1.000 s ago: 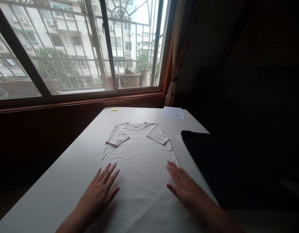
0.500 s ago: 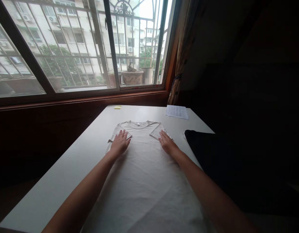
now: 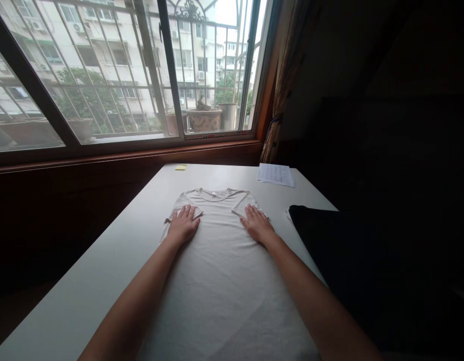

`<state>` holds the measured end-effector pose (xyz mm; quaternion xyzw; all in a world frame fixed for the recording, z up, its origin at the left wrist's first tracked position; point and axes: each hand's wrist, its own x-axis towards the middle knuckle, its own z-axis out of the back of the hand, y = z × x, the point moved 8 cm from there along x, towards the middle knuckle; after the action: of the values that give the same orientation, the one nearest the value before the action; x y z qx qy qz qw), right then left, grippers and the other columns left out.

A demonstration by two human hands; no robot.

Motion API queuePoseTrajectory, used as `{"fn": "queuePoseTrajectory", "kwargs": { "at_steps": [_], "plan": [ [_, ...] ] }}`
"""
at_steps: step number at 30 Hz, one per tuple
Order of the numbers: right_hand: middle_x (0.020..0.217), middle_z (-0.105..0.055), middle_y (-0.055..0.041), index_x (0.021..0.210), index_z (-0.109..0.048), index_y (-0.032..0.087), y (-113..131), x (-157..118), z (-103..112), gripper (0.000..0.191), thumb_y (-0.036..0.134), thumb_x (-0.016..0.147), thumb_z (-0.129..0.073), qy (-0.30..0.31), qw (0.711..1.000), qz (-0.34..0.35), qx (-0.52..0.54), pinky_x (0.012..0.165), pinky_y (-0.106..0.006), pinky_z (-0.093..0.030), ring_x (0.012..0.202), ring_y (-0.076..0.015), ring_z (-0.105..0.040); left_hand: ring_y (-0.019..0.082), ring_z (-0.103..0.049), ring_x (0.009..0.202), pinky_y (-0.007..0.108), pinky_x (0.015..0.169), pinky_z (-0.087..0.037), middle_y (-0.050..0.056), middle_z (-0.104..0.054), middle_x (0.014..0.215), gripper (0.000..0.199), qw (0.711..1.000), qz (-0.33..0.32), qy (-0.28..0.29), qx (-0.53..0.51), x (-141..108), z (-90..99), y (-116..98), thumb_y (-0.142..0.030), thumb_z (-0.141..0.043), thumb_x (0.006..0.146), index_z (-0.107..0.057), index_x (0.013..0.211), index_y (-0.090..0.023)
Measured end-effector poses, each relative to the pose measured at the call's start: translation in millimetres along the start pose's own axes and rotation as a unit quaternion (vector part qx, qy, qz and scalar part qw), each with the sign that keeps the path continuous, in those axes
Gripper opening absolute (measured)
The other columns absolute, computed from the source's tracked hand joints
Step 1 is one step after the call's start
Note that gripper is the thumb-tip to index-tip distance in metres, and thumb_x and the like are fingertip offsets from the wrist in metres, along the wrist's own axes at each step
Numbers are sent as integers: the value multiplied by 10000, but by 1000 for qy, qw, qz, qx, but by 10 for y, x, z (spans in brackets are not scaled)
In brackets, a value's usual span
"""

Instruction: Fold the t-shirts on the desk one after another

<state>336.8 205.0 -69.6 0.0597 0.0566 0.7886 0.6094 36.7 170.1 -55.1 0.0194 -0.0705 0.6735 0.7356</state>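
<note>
A white short-sleeved T-shirt (image 3: pixel 224 271) lies spread on the white table (image 3: pixel 104 260), its collar toward the far edge. Both sleeves are folded inward onto the body. My left hand (image 3: pixel 183 224) rests flat with fingers spread over the left sleeve and the shirt's side. On the right sleeve lies my right hand (image 3: pixel 257 224), its palm down and fingers stretched out. Neither hand grips any fabric. The shirt's lower end runs out of view between my forearms.
Printed papers (image 3: pixel 276 175) lie at the table's far right, and a yellow sticky note (image 3: pixel 181 167) at the far left. Dark cloth (image 3: pixel 329 240) covers the right edge. Behind the table are a barred window and a curtain (image 3: pixel 273 135).
My left hand has shifted slightly left with its fingers now more spread. My right hand has settled a little lower and flatter on the sleeve. The shirt looks nearly the same.
</note>
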Motion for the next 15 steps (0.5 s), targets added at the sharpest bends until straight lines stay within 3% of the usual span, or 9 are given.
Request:
{"fn": "queuePoseTrajectory", "kwargs": {
  "at_steps": [15],
  "plan": [
    [1696,-122,-116,1607,-206,86,-20,194,-15,730,550,1043,-193,-3,1000,-6,-2,1248,-399,-27,1558,-233,-81,285,-190,1548,522,1233,-155,113,-244,1670,653,1000,0,0,0,214,-28,61,-517,-267,1034,-293,1590,-176]
  ]
}}
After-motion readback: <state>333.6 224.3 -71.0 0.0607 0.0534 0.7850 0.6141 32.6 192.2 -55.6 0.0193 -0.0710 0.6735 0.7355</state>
